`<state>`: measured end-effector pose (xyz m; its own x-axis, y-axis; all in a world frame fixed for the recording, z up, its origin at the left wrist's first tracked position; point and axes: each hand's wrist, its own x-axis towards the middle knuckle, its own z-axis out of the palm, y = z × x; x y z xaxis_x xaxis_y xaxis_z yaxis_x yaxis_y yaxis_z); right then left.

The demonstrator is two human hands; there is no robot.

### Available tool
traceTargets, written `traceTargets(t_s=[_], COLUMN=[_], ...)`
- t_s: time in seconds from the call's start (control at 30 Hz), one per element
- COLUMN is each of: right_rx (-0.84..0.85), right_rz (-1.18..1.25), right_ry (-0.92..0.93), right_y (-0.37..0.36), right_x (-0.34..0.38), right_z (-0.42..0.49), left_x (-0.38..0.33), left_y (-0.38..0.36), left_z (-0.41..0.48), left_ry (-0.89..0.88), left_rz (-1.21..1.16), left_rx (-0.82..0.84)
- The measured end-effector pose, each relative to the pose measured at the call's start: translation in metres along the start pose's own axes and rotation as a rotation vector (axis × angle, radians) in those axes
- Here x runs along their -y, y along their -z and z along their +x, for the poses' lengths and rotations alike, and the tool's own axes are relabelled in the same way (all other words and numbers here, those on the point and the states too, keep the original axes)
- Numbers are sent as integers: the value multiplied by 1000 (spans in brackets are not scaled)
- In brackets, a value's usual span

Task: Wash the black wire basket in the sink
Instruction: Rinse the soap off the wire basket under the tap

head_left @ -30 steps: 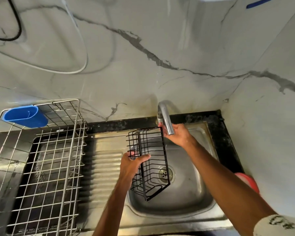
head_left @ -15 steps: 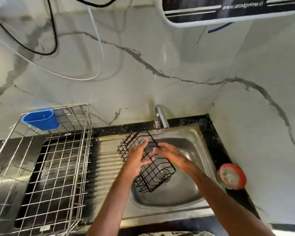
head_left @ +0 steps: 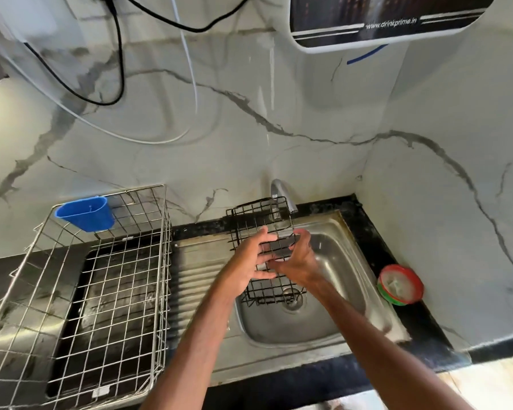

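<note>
Basket (head_left: 259, 216), where is it? asks the first speaker.

Between the two hands, the second answers. It is black, made of wire, and the person holds it tilted over the sink (head_left: 347, 261). Its far end is up just beside the tap (head_left: 280, 192), and its near end is low, close above the drain (head_left: 291, 300).

And the left hand (head_left: 249, 263)?

It lies on the left part of the grid. Its fingers are spread and rather straight; they press on the wires and do not curl round them.

The right hand (head_left: 301, 261)?

It grips the right edge of the basket. The thumb comes across the grid toward the left hand, and the fingers bend round the side wire. This hand is a little blurred.

What stands to the left of the left hand?

Well apart from it is a steel dish rack (head_left: 107, 291), with a blue cup (head_left: 86, 214) hanging on its far corner.

And to the right of the right hand?

A round red and green tub (head_left: 401, 287) on the black counter (head_left: 376, 241), near the sink but apart from the hand.

Beyond the fingertips?

The marble wall (head_left: 279, 113). High on it are a water purifier (head_left: 376, 22), a black cable (head_left: 117, 60) and a white tube (head_left: 190, 69).

Does water run?

One cannot tell.
</note>
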<state>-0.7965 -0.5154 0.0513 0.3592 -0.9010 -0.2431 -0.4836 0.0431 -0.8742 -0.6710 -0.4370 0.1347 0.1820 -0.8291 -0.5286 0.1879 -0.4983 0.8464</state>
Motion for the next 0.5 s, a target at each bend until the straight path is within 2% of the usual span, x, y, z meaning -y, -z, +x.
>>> traceTargets(t_s=[0.13, 0.17, 0.23, 0.27, 0.3, 0.37, 0.4, 0.43, 0.5], right_rx=[-95, -111, -93, -76, -48, 7, 16, 15, -14], right_rz=[5, 23, 70, 104, 150, 264, 302, 328, 397], right_ry=[43, 29, -14, -29, -32, -15, 11, 48, 182], right_y=[0, 2, 10, 15, 18, 25, 29, 33, 42], right_x=[4, 4, 8, 11, 16, 36, 51, 66, 99], right_z=[-8, -9, -11, -13, -15, -23, -27, -28, -33], left_x=[4, 9, 23, 29, 34, 31, 24, 13, -12], left_y=[16, 25, 46, 54, 60, 64, 65, 66, 68], left_z=[-12, -15, -18, -16, -14, -12, -11, -10, -15], left_ry=[-161, -242, -398, -412, -360, -209, -199, -252, -449], left_rz=[157, 185, 329, 413, 450, 343, 270, 207, 127], left_rx=[-70, -152, -418, -499, -497, -294, -193, -130, -113])
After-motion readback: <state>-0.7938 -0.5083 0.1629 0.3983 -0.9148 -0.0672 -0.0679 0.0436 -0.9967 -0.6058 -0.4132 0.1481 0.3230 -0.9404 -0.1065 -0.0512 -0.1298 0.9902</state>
